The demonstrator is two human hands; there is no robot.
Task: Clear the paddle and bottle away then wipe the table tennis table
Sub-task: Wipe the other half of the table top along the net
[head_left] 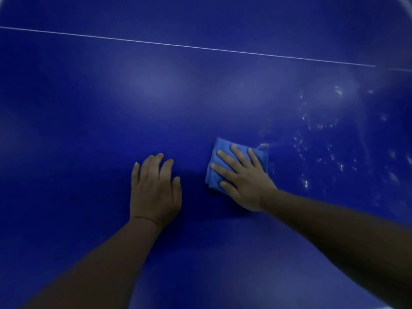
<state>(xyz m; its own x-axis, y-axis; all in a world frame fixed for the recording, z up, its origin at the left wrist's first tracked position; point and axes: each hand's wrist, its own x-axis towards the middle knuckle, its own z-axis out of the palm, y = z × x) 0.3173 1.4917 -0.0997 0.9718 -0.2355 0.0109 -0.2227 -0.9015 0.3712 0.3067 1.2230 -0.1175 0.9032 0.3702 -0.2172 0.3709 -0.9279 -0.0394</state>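
Observation:
The dark blue table tennis table [156, 97] fills the whole view. My right hand [243, 179] lies flat, fingers spread, pressing a folded light blue cloth [219, 146] onto the surface right of centre. My left hand [155, 190] rests palm down on the bare table, a little to the left of the cloth, fingers straight and holding nothing. Neither a paddle nor a bottle is in view.
A thin white line [200, 48] crosses the table far ahead, slanting down to the right. Water droplets and wet streaks [323, 141] glint on the surface to the right of the cloth.

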